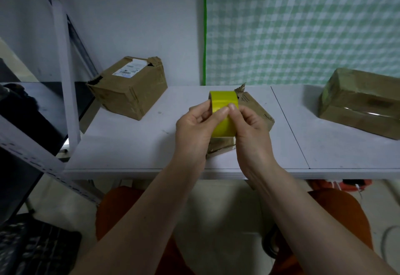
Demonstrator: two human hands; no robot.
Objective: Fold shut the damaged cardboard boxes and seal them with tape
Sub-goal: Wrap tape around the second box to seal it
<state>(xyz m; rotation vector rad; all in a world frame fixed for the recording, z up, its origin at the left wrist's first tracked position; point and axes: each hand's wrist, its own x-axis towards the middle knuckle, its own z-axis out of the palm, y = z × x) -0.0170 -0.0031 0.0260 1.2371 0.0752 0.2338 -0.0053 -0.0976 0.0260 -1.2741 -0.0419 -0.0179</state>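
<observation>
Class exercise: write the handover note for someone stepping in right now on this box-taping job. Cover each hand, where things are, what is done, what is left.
Left hand and right hand both grip the yellow tape roll above the table.
Middle box, partly hidden behind the hands: torn flap, not visibly sealed.
Left box: torn corners, unsealed.
Right box: glossy tape across it, looks sealed.
Left to do: tape the middle box, then the left one.

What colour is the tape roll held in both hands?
Yellow. The tape roll shows clearly in the head view, gripped by the left hand and right hand.
</observation>
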